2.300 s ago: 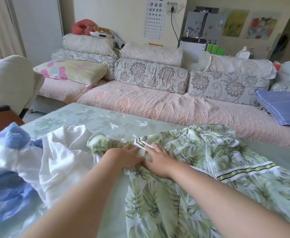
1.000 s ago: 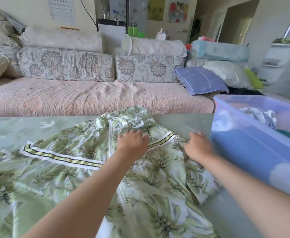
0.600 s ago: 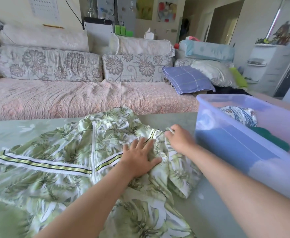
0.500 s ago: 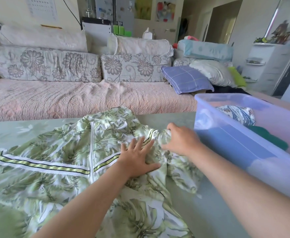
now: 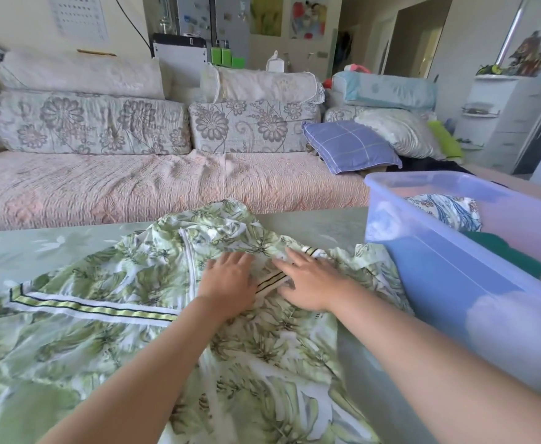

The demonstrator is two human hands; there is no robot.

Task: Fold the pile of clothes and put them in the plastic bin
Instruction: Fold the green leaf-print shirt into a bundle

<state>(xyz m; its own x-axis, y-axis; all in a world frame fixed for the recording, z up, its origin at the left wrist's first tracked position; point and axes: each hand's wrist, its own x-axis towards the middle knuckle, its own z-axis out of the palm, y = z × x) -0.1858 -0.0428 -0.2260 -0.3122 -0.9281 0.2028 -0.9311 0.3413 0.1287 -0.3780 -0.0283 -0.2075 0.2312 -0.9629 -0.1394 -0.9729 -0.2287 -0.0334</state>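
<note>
Pressing down flat, the left hand [image 5: 227, 288] and the right hand [image 5: 310, 283] lie side by side on the green leaf-print top [image 5: 109, 283]. All the fingers are straight and a little apart. They hold nothing and just push on the cloth.

A short striped band [image 5: 270, 280] peeks out between the two hands. A white zip line [image 5: 189, 261] runs just left of the left fingers. A long yellow-green stripe [image 5: 93, 307] goes off farther to the left.

The top is spread on the table [image 5: 38, 248], under the fingers and all around them. It is not in the bin.

To the right of the right fingers stands the see-through blue plastic bin [image 5: 438, 277]. The top's edge comes right up to its near corner. Inside the bin lie a blue-and-white patterned cloth [image 5: 448, 213] and a dark green cloth [image 5: 503, 254].

Past the fingertips, beyond the table, is a pink sofa [image 5: 134, 187] with flowery cushions. A purple checked pillow [image 5: 349, 145] sits on it.
</note>
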